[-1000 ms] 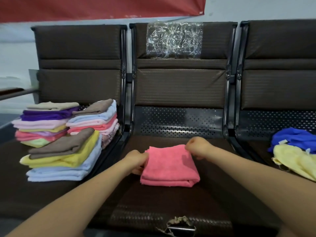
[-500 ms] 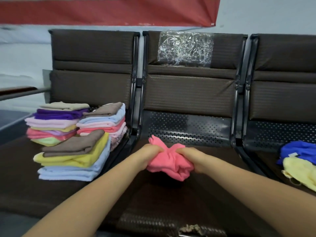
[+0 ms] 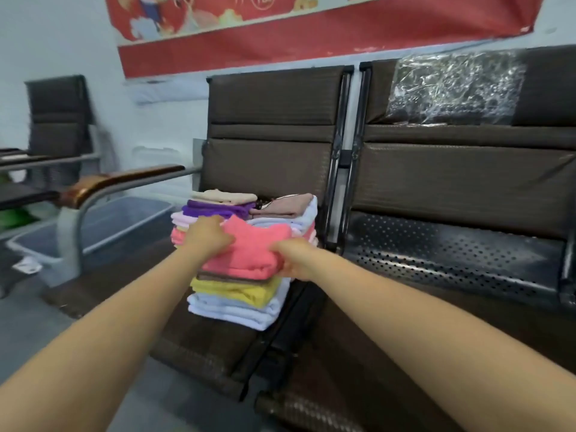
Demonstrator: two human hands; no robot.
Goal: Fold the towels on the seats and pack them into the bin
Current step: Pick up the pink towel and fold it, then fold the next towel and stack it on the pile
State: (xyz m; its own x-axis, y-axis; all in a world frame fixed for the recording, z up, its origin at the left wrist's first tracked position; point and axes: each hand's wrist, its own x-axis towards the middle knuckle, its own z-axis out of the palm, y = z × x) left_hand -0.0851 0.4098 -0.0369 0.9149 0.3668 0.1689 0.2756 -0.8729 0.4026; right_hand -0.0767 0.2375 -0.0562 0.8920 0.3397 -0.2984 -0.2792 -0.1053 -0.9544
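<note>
resting on the near stack [image 3: 246, 294] on the left seat [image 3: 199, 347], a folded pink towel [image 3: 249, 254] is gripped at both ends: the left hand [image 3: 207, 236] on its far-left edge, the right hand [image 3: 294, 260] on its near-right corner. 2 more stacks are seen behind. the bin [image 3: 103, 222] sits on the floor, left of the seat.

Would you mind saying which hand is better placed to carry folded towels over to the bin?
Probably the left hand: the bin sits on the floor to its side, beyond the armrest.

Armrest [image 3: 124, 179] between towel stacks [image 3: 237, 294] and bin [image 3: 103, 226]
</note>
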